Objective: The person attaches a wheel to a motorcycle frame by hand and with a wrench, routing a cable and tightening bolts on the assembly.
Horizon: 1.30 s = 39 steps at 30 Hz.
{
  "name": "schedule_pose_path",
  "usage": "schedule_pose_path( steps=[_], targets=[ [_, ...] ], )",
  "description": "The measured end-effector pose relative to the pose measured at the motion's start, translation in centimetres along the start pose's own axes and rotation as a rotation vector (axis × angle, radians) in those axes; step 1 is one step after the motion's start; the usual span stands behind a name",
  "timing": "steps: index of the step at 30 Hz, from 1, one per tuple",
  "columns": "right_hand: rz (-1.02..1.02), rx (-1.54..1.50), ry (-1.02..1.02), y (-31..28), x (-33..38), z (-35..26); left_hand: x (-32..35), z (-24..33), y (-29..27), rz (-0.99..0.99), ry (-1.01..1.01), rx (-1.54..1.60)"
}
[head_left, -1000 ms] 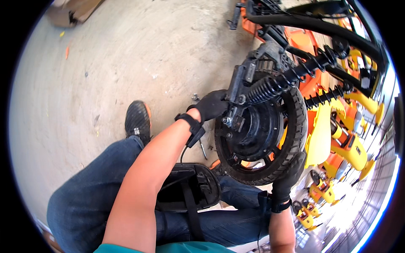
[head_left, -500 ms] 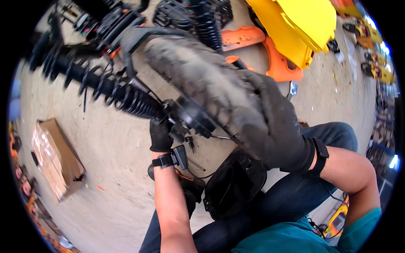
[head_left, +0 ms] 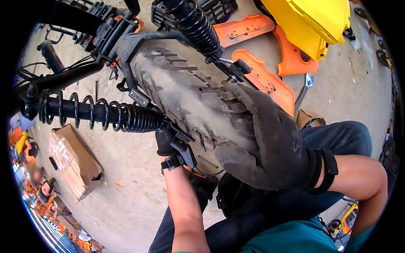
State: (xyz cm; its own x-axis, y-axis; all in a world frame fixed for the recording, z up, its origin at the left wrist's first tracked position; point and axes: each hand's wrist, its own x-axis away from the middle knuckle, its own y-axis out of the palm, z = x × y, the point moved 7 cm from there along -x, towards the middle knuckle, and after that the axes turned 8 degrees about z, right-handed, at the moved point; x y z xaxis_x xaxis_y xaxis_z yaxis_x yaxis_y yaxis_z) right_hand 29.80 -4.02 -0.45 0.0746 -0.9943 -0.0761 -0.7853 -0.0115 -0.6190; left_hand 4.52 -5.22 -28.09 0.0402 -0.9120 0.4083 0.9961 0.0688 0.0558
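Observation:
A dusty black tyre on a rear wheel [head_left: 185,97] fills the middle of the view. My right hand [head_left: 270,139], in a dark glove, is clamped over the tyre's near edge. My left hand [head_left: 166,141], also gloved, grips near the wheel hub, just under the lower end of a black coil shock absorber [head_left: 101,111]. A second shock absorber [head_left: 198,25] runs along the other side of the wheel. Both connect to a black frame [head_left: 105,33] at the top left. My fingers at the hub are partly hidden.
Orange plastic panels [head_left: 261,76] and a yellow body panel [head_left: 312,21] lie on the concrete floor beyond the wheel. A torn cardboard box [head_left: 74,160] sits at the left. A black pouch [head_left: 236,198] rests at my lap. Orange and yellow vehicles stand at the lower left rim.
The view has swung sharply from a second ago; the wheel now sits closer, with its tread facing me. My right hand stays on the tyre and my left at the hub.

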Motion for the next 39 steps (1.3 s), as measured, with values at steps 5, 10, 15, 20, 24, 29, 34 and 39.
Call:
schedule_pose_path(
  steps=[5,10,15,20,24,29,34,39],
  targets=[
    [-0.021,0.019,0.012,-0.2,-0.3,-0.3,0.0,-0.9,1.0,0.118,-0.367,0.427],
    [-0.032,0.056,0.028,-0.1,0.0,-0.1,-0.3,1.0,1.4,0.050,-0.166,0.286],
    [-0.024,0.026,0.037,-0.2,0.0,-0.3,-1.7,2.0,0.8,-0.088,-0.019,-0.005],
    [0.050,0.055,-0.027,-0.2,-0.2,-0.4,-2.7,5.2,-0.4,-0.434,0.327,-0.629],
    [-0.022,0.043,0.059,-0.2,-0.3,-0.6,-8.2,7.9,-7.2,-0.394,0.255,-0.655],
    [-0.057,0.047,0.075,0.2,-0.4,-0.6,-13.6,13.6,-7.5,-0.305,0.076,-0.299],
    [-0.005,0.088,-0.012,0.1,-0.3,-0.9,-16.8,12.1,-4.9,-0.233,-0.306,0.247],
    [-0.020,0.066,0.005,0.0,-0.2,-0.6,-15.2,13.0,-2.6,-0.144,-0.237,0.112]
  ],
)
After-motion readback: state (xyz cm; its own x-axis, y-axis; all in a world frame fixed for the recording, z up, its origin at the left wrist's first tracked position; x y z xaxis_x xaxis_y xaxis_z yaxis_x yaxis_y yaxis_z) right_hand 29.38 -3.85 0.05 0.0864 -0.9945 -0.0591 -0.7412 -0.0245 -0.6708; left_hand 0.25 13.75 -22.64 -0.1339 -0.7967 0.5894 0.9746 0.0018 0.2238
